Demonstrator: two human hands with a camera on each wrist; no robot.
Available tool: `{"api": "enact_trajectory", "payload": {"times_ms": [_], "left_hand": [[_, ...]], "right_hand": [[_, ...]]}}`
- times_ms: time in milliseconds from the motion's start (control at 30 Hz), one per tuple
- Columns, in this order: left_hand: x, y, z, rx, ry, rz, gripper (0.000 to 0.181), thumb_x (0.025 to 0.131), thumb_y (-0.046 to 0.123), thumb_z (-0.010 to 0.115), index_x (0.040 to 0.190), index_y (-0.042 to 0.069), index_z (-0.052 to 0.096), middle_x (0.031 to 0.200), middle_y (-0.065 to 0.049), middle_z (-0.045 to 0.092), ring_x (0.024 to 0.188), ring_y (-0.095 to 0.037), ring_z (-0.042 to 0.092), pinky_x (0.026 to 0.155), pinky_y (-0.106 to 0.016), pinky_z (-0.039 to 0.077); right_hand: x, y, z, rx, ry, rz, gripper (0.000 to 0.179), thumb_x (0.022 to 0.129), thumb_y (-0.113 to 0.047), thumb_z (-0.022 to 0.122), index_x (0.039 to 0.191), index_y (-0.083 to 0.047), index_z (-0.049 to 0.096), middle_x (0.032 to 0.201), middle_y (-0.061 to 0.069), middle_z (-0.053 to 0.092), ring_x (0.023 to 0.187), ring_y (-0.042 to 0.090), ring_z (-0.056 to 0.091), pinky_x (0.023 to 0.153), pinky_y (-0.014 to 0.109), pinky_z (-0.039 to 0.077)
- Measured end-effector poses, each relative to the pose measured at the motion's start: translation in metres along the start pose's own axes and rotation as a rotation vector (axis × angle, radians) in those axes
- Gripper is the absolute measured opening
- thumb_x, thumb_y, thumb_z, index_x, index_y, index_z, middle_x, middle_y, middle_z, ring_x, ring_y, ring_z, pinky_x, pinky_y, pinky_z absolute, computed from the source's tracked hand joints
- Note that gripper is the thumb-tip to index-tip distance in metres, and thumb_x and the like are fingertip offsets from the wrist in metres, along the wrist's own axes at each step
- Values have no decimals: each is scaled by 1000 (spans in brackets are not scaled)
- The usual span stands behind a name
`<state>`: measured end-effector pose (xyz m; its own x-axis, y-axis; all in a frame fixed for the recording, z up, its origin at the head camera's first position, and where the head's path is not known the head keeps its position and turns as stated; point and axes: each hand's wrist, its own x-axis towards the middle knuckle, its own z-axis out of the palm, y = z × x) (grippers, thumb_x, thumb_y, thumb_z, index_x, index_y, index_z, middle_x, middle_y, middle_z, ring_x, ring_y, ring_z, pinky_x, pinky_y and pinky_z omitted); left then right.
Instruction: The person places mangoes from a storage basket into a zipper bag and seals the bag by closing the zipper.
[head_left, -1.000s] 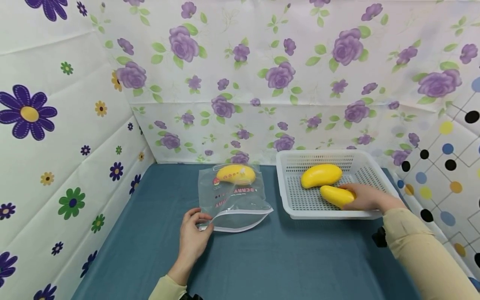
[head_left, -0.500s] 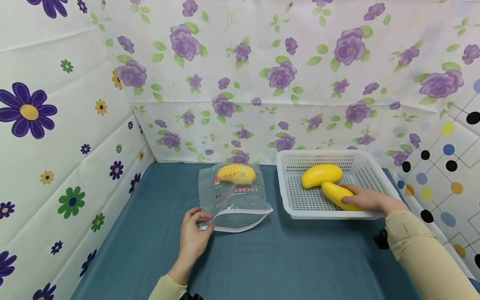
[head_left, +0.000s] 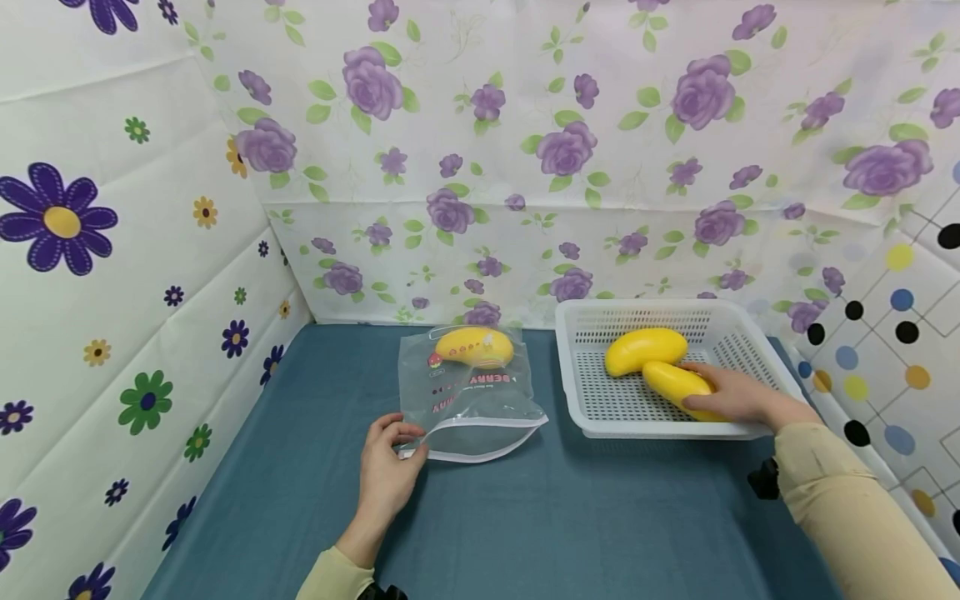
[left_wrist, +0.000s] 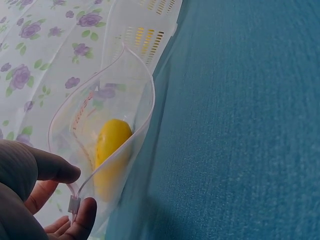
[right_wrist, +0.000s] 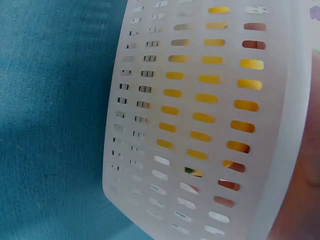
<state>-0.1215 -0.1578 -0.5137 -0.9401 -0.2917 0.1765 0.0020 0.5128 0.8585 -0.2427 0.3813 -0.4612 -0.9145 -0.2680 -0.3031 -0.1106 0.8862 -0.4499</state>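
The left hand (head_left: 392, 467) pinches a corner of the clear bag (head_left: 487, 406) with its thumb and fingers, near a little grey slider (left_wrist: 74, 204). The bag is thin, shiny, crinkly plastic with pink letters, and its white-edged mouth gapes wide. Inside, at the far end, lies a smooth, fat, curvy bagged fruit (head_left: 474, 347), all yellow. The right hand (head_left: 738, 396) reaches into the white basket (head_left: 600, 430), with its fingers and thumb curled round the smooth yellow front fruit (head_left: 675, 386). That one touches the back fruit (head_left: 645, 350), which is yellow and bent like a bean. The basket is hard plastic, full of small slots, and yellow shows through its side. Bag and basket sit apart on the blue bench (head_left: 562, 525), which looks woven like cloth.
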Motion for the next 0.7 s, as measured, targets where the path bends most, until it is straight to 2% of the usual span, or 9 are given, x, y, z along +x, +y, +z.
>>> {"api": "enact_trajectory", "payload": {"times_ms": [233,400,700], "left_hand": [[-1,3,-2,0,2,19,12,88,-3,82,96,5,77,142,-19,57,108,-35,69,85,-46,50],[-1,3,-2,1,2,24,12,88,-2,82,97,5,78,142,-18,57,108,-34,69,84,-45,50],[0,1,1,5,-1,11,12,88,-2,83,97,5,79,143,-18,57,108,-33,69,85,-45,49]], "right_hand": [[-4,-4,-4,-15,84,-64,89,99,-51,73,164,-3,37,149,27,55,113,37,56,98,66,44],[-8,-6,-5,-20,116,-91,89,98,-52,75,164,-4,38,149,26,55,112,35,56,97,63,45],[-17,-12,-9,-54,194,-165,85,96,-48,79,163,-9,42,148,23,57,108,32,56,92,53,46]]}}
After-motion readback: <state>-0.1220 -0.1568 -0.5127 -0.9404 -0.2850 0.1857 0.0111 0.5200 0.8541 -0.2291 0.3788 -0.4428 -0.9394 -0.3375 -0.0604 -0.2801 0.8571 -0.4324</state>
